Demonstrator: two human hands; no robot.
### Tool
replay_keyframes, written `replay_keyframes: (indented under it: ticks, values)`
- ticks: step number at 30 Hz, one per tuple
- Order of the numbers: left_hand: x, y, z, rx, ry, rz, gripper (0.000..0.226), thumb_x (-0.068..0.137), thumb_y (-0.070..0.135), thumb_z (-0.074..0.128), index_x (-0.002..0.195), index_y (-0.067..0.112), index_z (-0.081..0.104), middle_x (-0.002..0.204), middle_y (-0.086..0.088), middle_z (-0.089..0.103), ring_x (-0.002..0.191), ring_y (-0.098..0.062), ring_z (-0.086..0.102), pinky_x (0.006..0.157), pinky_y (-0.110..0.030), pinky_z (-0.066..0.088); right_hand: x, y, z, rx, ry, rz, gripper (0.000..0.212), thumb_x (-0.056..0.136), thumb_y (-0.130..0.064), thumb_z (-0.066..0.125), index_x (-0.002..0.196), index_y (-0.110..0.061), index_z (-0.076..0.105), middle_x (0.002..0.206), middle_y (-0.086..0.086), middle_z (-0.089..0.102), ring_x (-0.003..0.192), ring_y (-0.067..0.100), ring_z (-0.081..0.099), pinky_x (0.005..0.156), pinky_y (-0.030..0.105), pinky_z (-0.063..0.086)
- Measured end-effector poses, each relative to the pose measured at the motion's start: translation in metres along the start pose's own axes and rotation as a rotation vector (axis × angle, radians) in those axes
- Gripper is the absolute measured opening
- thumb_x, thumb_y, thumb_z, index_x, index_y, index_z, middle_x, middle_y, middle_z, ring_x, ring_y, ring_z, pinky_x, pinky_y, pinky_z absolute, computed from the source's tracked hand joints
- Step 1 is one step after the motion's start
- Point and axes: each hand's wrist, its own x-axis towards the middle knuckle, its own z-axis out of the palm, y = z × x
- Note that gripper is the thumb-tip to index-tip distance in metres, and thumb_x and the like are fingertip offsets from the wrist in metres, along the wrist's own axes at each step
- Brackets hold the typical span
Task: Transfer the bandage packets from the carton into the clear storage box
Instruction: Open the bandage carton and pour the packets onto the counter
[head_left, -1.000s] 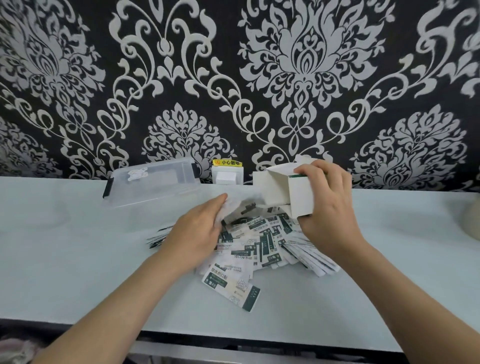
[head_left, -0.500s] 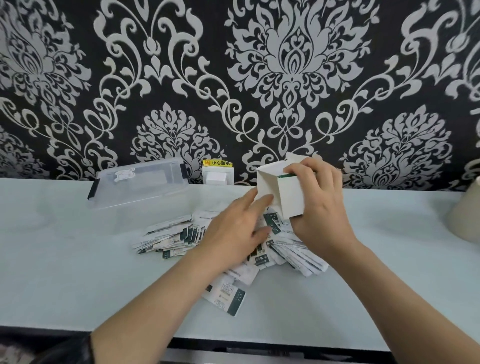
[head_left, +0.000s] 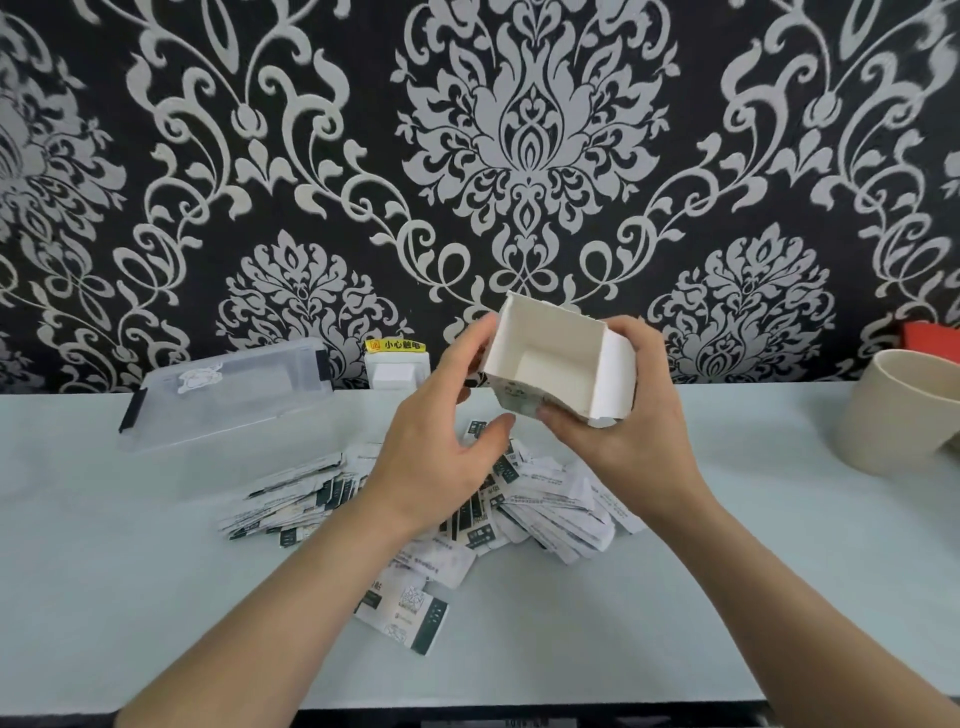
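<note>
My right hand (head_left: 626, 449) grips the white carton (head_left: 550, 358) from below and from the right, lifted above the table. The carton's open mouth faces me and the inside looks empty. My left hand (head_left: 436, 457) hovers at the carton's left side with relaxed fingers, the fingertips close to its left wall. Under both hands several white-and-green bandage packets (head_left: 556, 512) lie scattered in a pile on the pale table (head_left: 727, 571), and one packet (head_left: 405, 608) lies nearer to me. The clear storage box (head_left: 223, 389) stands at the back left with its lid on.
A white wall socket with a yellow label (head_left: 397, 364) sits against the patterned wall behind the pile. A beige round container (head_left: 904, 415) stands at the right edge, with a red object (head_left: 930, 335) behind it. The table's front edge runs just below my forearms.
My right hand has lifted the carton and turned its mouth toward me. My left hand has risen off the packet pile to the carton's left side.
</note>
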Motion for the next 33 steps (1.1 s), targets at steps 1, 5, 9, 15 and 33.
replay_keyframes:
  ticks: [1,5,9,15,33]
  values:
    - [0.001,0.000,-0.001,-0.007,0.004,-0.005,0.077,0.087,0.011,0.066,0.148,0.035,0.024,0.144,0.020,0.043,0.131,0.003,0.041,0.105,-0.026,0.041,0.001,0.000,-0.001,0.018,-0.004,0.021,0.073,0.067,-0.020,0.087,0.123,-0.025,0.040,0.111,-0.035,0.047,0.105,-0.009,0.048,0.082,0.006,0.040]
    - [0.008,-0.009,-0.017,0.271,-0.126,-0.263,0.064,0.096,0.039,0.050,0.149,0.044,0.013,0.152,0.011,0.037,0.138,-0.009,0.036,0.113,-0.041,0.034,0.012,0.009,-0.002,0.070,0.008,0.159,0.076,0.069,-0.016,0.086,0.126,-0.032,0.038,0.114,-0.022,0.051,0.103,-0.012,0.049,0.077,0.003,0.042]
    - [-0.003,-0.027,-0.009,0.740,-0.628,-0.438,0.066,0.091,0.070,0.016,0.151,0.043,0.006,0.162,0.002,0.006,0.149,-0.020,0.009,0.120,-0.047,0.010,0.030,0.022,0.003,0.261,0.113,0.340,0.076,0.072,-0.013,0.084,0.127,-0.037,0.038,0.115,-0.017,0.052,0.102,-0.002,0.053,0.066,0.006,0.047]
    - [0.005,-0.034,0.003,0.763,-0.749,-0.288,0.062,0.093,0.069,0.013,0.147,0.042,0.027,0.160,0.005,0.021,0.147,-0.013,0.016,0.118,-0.055,0.001,0.042,0.022,0.036,0.218,0.072,0.296,0.076,0.069,-0.015,0.086,0.127,-0.031,0.039,0.117,-0.014,0.051,0.110,0.000,0.049,0.084,0.016,0.047]
    - [-0.016,-0.037,-0.086,0.574,0.086,-0.005,0.035,0.094,0.029,0.041,0.115,0.019,0.068,0.116,0.008,0.066,0.110,-0.001,0.051,0.098,-0.002,0.023,0.055,0.046,0.056,-0.125,-0.426,0.389,0.111,0.062,-0.040,0.088,0.149,-0.035,0.019,0.151,-0.005,0.032,0.138,0.014,0.029,0.111,0.036,0.027]
